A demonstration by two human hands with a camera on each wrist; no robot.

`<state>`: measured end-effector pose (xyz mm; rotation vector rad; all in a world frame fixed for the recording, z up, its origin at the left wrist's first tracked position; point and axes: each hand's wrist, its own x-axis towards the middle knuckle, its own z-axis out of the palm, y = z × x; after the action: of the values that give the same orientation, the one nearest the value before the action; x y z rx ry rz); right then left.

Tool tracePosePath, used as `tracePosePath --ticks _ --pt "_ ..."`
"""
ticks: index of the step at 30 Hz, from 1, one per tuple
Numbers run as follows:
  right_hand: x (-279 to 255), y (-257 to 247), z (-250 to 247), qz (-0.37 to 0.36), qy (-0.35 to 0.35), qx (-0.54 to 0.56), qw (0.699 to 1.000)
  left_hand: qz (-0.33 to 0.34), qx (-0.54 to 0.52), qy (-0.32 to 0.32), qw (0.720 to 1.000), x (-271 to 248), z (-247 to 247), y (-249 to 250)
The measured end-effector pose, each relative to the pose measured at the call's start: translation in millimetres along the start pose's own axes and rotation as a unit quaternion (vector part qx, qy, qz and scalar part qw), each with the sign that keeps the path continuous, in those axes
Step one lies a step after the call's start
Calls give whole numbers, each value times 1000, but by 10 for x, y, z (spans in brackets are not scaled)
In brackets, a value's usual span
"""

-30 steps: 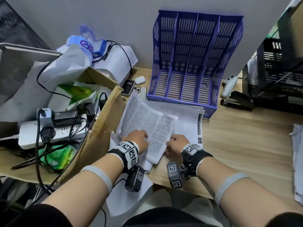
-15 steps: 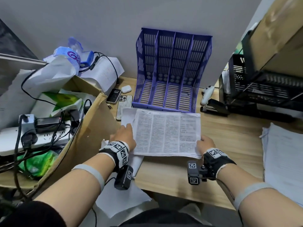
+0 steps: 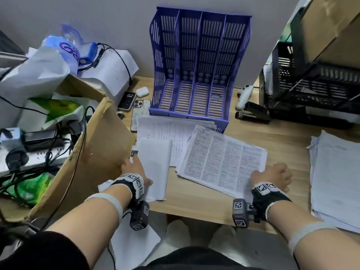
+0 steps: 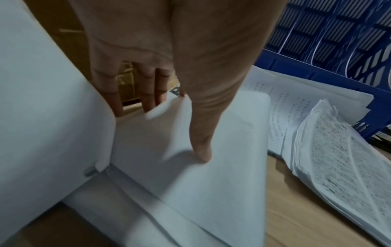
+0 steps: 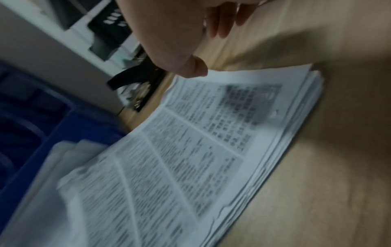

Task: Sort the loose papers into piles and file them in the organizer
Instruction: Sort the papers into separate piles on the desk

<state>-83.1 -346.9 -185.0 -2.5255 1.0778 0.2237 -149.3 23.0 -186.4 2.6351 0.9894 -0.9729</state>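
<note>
The purple organizer (image 3: pixel 198 61) stands at the back of the desk, its slots empty. In front of it a thick stack of densely printed pages (image 3: pixel 222 162) lies tilted on the desk, overlapping a lighter printed stack (image 3: pixel 171 133). My right hand (image 3: pixel 272 172) rests at the dense stack's near right corner; in the right wrist view the thumb (image 5: pixel 196 66) touches that corner of the stack (image 5: pixel 190 150) and the fingers hang loosely curled over bare wood. My left hand (image 3: pixel 134 164) pinches blank white sheets (image 3: pixel 153 168), thumb (image 4: pixel 201 150) on top and fingers (image 4: pixel 148 97) under their edge.
A cardboard box (image 3: pixel 93 149) with a power strip (image 3: pixel 35 151) and cables crowds the left. Two phones (image 3: pixel 126 101) and an earbud case (image 3: pixel 142 92) lie left of the organizer. A black stapler (image 3: pixel 251 114) and black mesh trays (image 3: pixel 315 84) sit right. Another paper pile (image 3: pixel 335 176) lies far right.
Both hands held the dense printed stack; now it lies on the desk further right. The left hand has let it go and moved left onto the blank sheets.
</note>
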Motion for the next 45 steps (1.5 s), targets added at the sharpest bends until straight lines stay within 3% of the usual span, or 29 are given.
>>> tracePosePath --ticks 2,4,8,11,13,17,20,23,26,29,34,37,40,45 --pt "-80 -142 18 -81 -30 72 994 -19 -43 -19 999 4 -10 37" --pt "-225 -329 52 -130 -143 141 971 -16 -63 -44 997 24 -33 49" --pt "-636 -668 166 -250 -334 149 896 93 -135 -40 986 -10 -192 91" --pt "-911 -844 211 -302 -452 151 826 200 -285 -54 936 -112 -460 235" --pt "-1005 -956 200 -342 -471 144 800 242 -349 -35 905 -234 -674 359" --pt "-1078 -1163 50 -435 -443 156 768 255 -423 -3 870 -414 -1040 601" --pt "-1071 -1280 -140 -509 -375 167 756 242 -517 5 821 -537 -1268 762" --pt "-995 -1373 -348 -519 -313 238 759 285 -551 -28 784 -764 -1491 932" --pt "-806 -1394 -504 -478 -247 272 798 392 -411 -36 822 -883 -1616 1019" --pt "-620 -1360 -637 -463 -205 281 815 453 -276 11 847 -929 -1635 1136" --pt "-394 -1287 -869 -473 -182 273 818 463 -230 72 853 -1053 -1694 1474" --pt "-305 -1272 -1121 -453 -141 304 826 460 -177 154 857 -1148 -1788 1658" --pt "-293 -1304 -1460 -458 -91 346 814 473 -119 224 844 -1321 -1876 1818" --pt "-389 -1382 -2005 -516 -64 365 773 493 36 266 828 -1441 -1879 1995"
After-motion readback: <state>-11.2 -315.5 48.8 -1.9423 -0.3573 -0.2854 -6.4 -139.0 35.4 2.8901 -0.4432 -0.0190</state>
